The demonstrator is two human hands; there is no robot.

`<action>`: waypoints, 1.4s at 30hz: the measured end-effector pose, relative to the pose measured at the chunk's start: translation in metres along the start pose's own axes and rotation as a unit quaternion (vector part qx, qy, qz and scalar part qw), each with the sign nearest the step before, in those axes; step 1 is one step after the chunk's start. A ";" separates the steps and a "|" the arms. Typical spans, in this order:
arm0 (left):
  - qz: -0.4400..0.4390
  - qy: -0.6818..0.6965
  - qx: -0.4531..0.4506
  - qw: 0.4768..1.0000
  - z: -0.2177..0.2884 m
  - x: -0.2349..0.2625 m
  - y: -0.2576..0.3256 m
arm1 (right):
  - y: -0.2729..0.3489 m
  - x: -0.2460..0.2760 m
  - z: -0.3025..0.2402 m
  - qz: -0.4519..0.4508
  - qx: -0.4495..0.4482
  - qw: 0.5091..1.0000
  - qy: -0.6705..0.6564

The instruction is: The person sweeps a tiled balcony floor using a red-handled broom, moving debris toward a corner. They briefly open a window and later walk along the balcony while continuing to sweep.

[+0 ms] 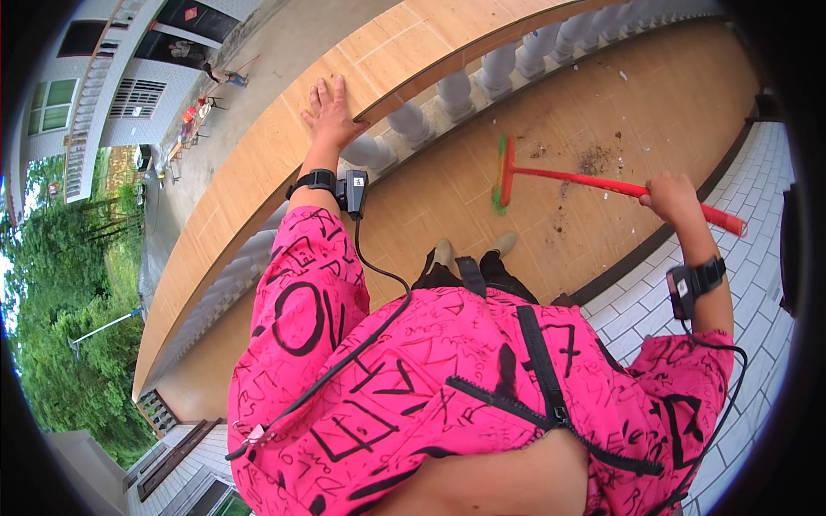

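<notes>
Balcony floor (pixel 654 95), one broom (pixel 602 183), two hands (pixel 331 116)

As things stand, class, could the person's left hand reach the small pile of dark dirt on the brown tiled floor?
Probably not. The left hand rests flat on the tan tiled railing top, while the dark dirt pile lies across the floor beyond the red broom's head, nearer the right hand.
</notes>
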State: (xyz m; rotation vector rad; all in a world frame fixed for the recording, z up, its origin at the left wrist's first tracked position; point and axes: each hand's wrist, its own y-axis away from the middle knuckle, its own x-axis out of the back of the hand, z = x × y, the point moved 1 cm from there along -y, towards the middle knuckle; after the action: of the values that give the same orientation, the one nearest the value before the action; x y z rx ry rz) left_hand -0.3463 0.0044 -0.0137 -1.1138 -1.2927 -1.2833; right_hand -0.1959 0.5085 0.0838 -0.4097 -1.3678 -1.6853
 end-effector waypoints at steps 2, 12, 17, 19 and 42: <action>0.005 0.000 -0.008 1.000 -0.001 0.000 0.001 | 0.011 -0.015 -0.004 0.031 -0.014 0.999 0.022; -0.016 -0.005 0.007 1.000 -0.003 -0.001 0.004 | 0.052 -0.116 -0.062 -0.108 -0.090 0.963 -0.231; 0.004 0.000 -0.004 1.000 -0.002 0.001 0.000 | 0.069 -0.147 -0.104 -0.005 -0.106 0.929 -0.355; 0.003 -0.001 -0.002 1.000 -0.001 0.001 -0.002 | 0.057 -0.147 -0.120 -0.004 -0.106 0.927 -0.360; 0.013 -0.025 -0.005 1.000 0.001 -0.013 -0.008 | 0.043 -0.151 -0.146 -0.032 -0.087 0.940 -0.329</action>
State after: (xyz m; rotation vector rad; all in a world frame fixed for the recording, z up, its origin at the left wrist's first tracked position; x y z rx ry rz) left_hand -0.3532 0.0058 -0.0273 -1.1733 -1.3064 -1.2504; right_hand -0.0403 0.4427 -0.0483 -1.1200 -1.7118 -1.8097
